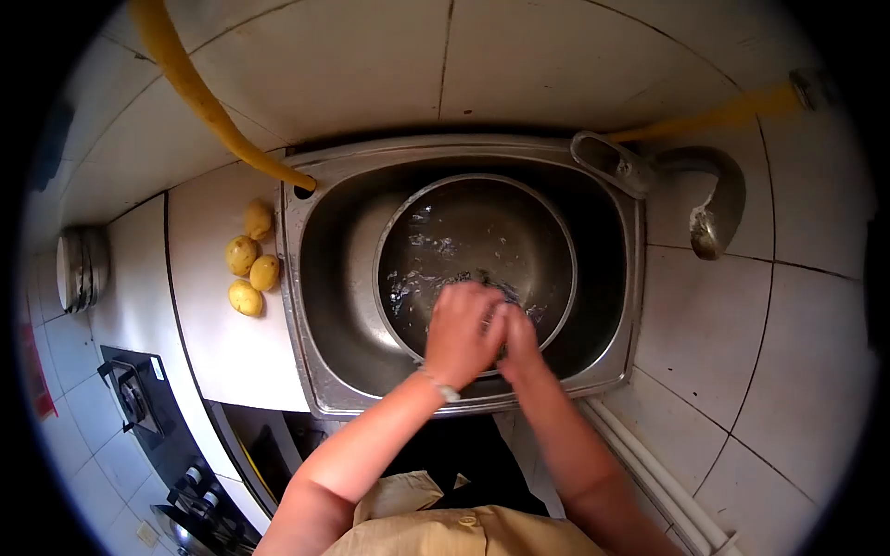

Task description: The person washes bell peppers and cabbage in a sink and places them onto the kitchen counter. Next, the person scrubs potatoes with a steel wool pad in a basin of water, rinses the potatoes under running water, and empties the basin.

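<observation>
My left hand (464,326) and my right hand (520,341) meet over the near side of a round metal basin (380,278). Water (445,246) ripples and glints inside the basin. Fingers on both hands are curled in and pressed close together, low at the water. Whatever lies between them is hidden by the back of my left hand. A small dark patch (480,276) shows just beyond the left fingertips, too unclear to name. On my left wrist is a pale bracelet (449,394).
The basin stands in a steel sink (638,306). Several potatoes (243,255) lie on the white counter (213,357) to the left. A faucet (718,199) is at the right, and a yellow hose (218,116) enters the sink's back left corner. A stove (136,398) stands farther left.
</observation>
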Action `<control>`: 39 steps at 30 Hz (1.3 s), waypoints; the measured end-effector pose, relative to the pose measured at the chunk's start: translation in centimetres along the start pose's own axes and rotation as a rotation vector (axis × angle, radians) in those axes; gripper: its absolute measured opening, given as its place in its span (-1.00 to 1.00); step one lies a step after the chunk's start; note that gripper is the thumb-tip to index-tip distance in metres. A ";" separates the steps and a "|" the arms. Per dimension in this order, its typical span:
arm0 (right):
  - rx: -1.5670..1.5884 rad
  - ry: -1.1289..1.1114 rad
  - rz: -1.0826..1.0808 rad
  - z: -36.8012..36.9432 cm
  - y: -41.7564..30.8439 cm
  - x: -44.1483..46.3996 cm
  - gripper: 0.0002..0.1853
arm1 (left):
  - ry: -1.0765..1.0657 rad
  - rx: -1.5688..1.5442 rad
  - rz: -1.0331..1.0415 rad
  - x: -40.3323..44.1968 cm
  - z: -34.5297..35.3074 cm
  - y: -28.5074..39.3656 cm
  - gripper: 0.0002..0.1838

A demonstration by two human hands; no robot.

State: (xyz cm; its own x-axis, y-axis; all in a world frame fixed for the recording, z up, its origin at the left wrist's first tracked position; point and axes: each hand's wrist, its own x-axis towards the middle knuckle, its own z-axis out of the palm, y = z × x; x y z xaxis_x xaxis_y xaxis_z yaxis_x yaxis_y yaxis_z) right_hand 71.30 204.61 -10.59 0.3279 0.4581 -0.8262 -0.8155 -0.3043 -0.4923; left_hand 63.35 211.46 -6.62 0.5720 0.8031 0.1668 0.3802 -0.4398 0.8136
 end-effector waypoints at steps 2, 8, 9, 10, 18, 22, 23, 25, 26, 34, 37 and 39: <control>0.180 -0.047 -0.033 -0.6 0.7 -0.5 -0.77 | -0.001 -0.066 -0.118 1.7 1.5 -0.7 -0.89; 0.355 0.063 0.014 0.2 -1.8 -2.4 -0.80 | -0.024 -0.007 -0.124 1.1 2.5 1.8 -0.89; 0.373 0.082 -0.013 0.0 -1.6 -2.4 -0.80 | -0.002 -0.011 -0.122 0.4 2.6 2.4 -0.89; 0.391 0.100 -0.040 -0.1 -1.5 -2.4 -0.79 | 0.017 -0.015 -0.119 -0.1 2.7 2.7 -0.89; 0.278 0.036 -0.116 -1.9 -2.0 -2.0 -0.67 | -0.060 -0.030 -0.182 -1.5 3.1 4.1 -0.88; 0.159 -0.014 -0.052 -3.6 -1.6 -1.9 -0.69 | -0.036 -0.011 -0.236 1.5 4.7 0.7 -0.87; 0.114 -0.132 0.056 -4.0 -2.0 -1.8 -0.69 | -0.003 -0.006 -0.232 2.2 4.9 0.3 -0.87; 0.058 -0.047 0.051 -3.0 -2.3 -2.0 -0.70 | -0.018 0.025 -0.261 1.6 4.4 0.8 -0.87; -0.005 0.030 0.046 -2.5 -2.4 -1.8 -0.71 | -0.023 0.058 -0.290 1.1 4.0 1.3 -0.87; -0.058 -0.153 0.054 -1.3 -1.5 -2.7 -0.66 | -0.020 0.274 -0.151 3.7 4.8 -4.0 -0.82; 0.074 -0.233 0.101 -1.0 -2.2 -2.6 -0.66 | -0.296 0.368 -0.046 2.3 5.0 -7.8 -0.80; 0.171 -0.220 0.125 -1.9 -2.6 -0.9 -0.64 | -0.494 0.421 -0.024 0.4 4.7 -10.3 -0.79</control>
State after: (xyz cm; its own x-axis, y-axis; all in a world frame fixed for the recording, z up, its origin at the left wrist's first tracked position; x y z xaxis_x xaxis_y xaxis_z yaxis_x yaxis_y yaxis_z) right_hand 74.05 203.36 -9.07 0.1244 0.6014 -0.7892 -0.9176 -0.2331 -0.3221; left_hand 63.07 214.44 -17.59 0.7883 0.5798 -0.2061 0.5923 -0.6242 0.5094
